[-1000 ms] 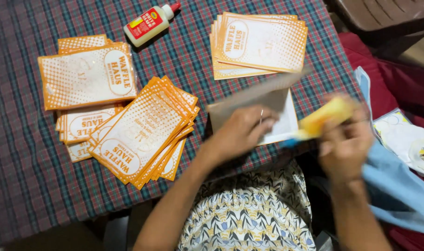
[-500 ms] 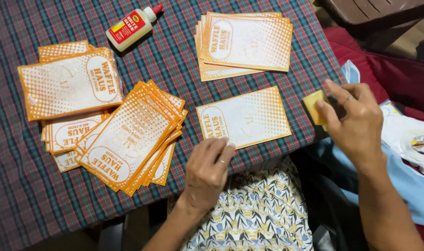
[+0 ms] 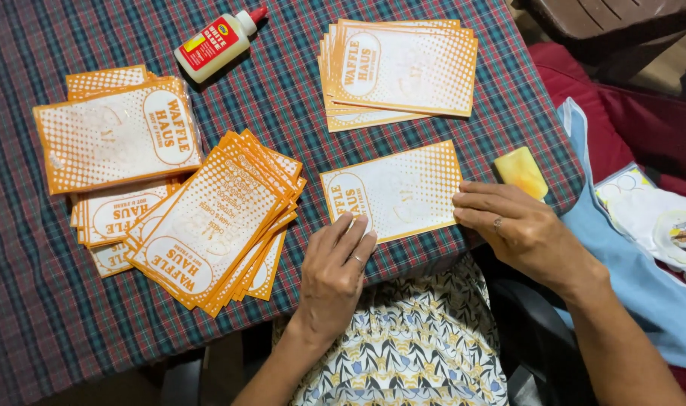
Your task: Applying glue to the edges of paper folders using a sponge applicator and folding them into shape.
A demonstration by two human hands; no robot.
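Two hands rest on one single orange-and-white paper bag (image 3: pixel 396 192), which lies flat on the surface (image 3: pixel 27 331), a table under a dark plaid cloth, close to the person's edge. The left hand (image 3: pixel 335 267) lies palm down with straight fingers, the fingertips pressing the lower left corner of this bag; it grips nothing. The right hand (image 3: pixel 512 222) is also open and flat, its fingertips touching the right edge of the bag, and it holds nothing. Just beyond the right hand from the bag lies a yellow sponge (image 3: pixel 521 171), not touched. Behind the single bag, away from the person, is a neat stack of bags (image 3: pixel 399 71). To the left of the single bag there is a fanned pile (image 3: pixel 215 222), and further left another pile (image 3: pixel 117 139) in a looser heap. A white glue bottle (image 3: pixel 217 41) with red cap lies on its side, far behind and left of the bag. As I judge it, the neat stack looks like finished pieces, and the many bags on the left still wait, so a good part of the work remains.
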